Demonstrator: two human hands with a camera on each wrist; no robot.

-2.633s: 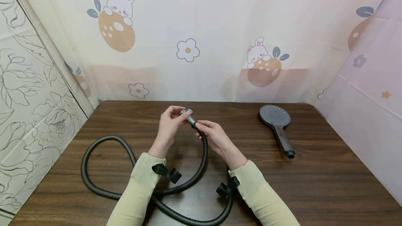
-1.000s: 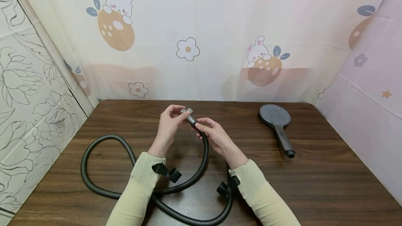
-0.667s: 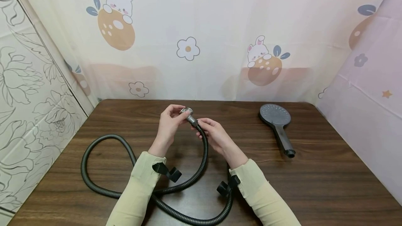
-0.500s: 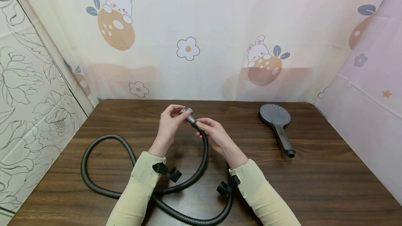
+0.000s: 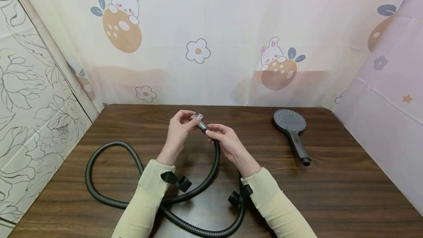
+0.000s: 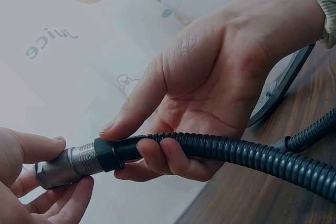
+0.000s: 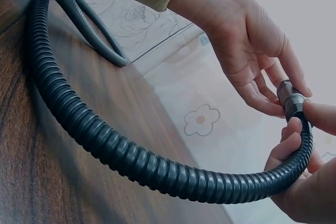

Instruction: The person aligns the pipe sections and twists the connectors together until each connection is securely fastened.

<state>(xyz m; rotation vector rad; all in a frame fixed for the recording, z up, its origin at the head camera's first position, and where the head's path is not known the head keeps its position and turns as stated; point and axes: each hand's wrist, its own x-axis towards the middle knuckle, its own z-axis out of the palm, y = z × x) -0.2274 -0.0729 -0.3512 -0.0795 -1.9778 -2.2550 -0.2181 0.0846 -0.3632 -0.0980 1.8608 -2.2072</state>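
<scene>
In the head view my left hand pinches a silver metal fitting between thumb and fingers. My right hand holds the black collar at the end of a black ribbed shower hose. The left wrist view shows the collar against the fitting, with threads visible between collar and the fitting's wider end. Its thumb presses the collar from above while other fingers curl under the hose. Both hands are raised over the table's far half. The fitting's far end is partly covered by left fingers.
A grey handheld shower head lies face up at the right of the wooden table. The hose loops across the left and front, passing under the left forearm. Patterned curtains hang behind and at the sides.
My right fingers loosen and shift around the collar, then pinch it again. More of the fitting's metal shows beside the collar than before. The left hand, hose loops and shower head stay put.
</scene>
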